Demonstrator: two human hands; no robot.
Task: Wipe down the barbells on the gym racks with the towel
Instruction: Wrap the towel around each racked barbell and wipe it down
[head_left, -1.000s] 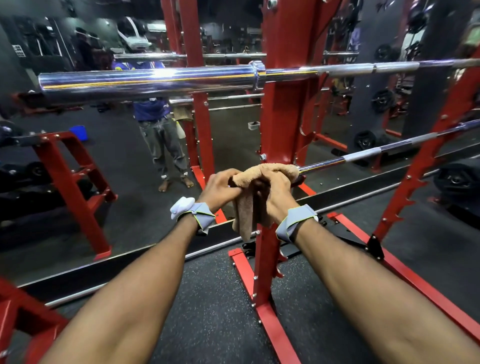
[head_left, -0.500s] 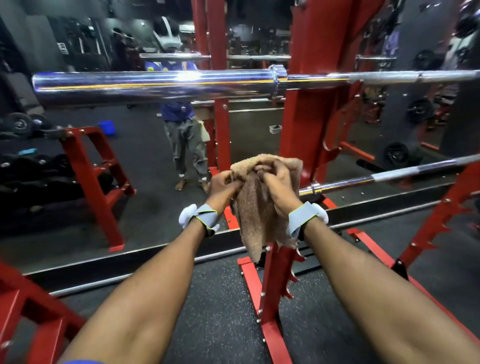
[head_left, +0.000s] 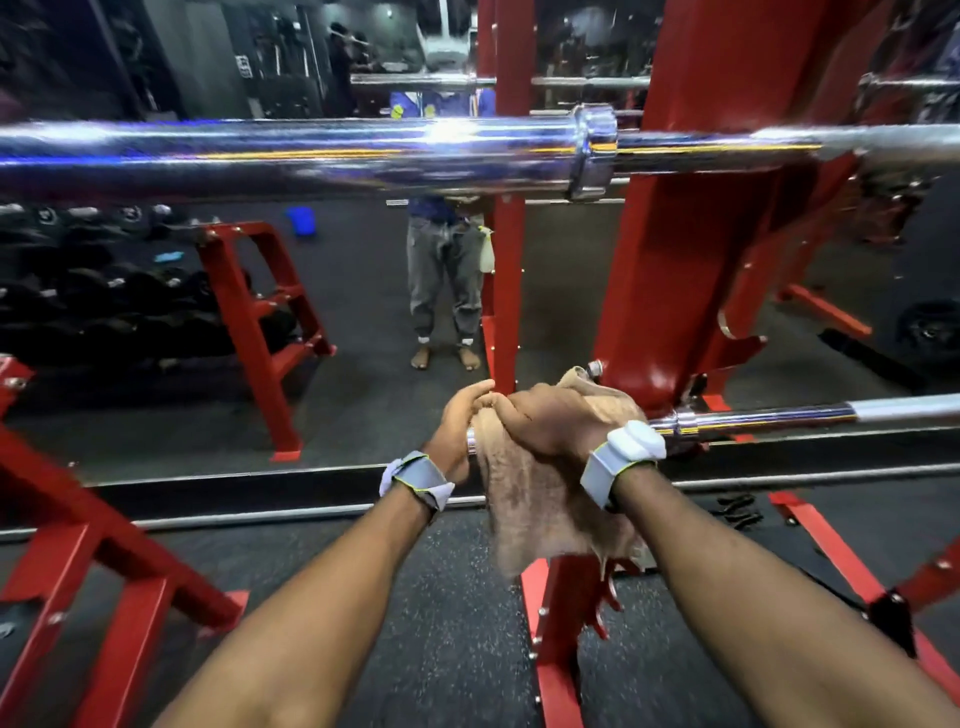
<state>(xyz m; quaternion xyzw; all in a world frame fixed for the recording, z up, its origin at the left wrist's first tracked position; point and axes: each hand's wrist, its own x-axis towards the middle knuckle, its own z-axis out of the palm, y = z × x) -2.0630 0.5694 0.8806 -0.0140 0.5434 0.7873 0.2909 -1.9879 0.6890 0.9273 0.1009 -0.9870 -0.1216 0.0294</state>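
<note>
**Both hands wrap the towel around the lower bar's sleeve**

We have the towel folded over the end of the lower bar, and both our hands are closed on it. The right hand lies on top, clenched over cloth and steel together, so the fabric is pressed all around the sleeve rather than on one face only. The left hand grips at the bar's very tip, fingers curled onto the towel's edge; we judge it is there to keep the cloth from sliding off the end and to steady the bar against rolling. The loose half of the towel hangs below our wrists, in front of the red upright, touching nothing we can make out.

The lower bar rests on a hook of the rack and runs off to the right, its bare shaft shining past our right wristband. That stretch looks like the next ground to cover, so a slide to the right along the steel would serve, with the grip kept firm.

The upper bar sits across the top of the view, well apart from our hands and untouched by the cloth just now. Behind the rack a mirror shows a standing person's legs.

We judge the job is partway, with at least these two bars to account for.
</note>
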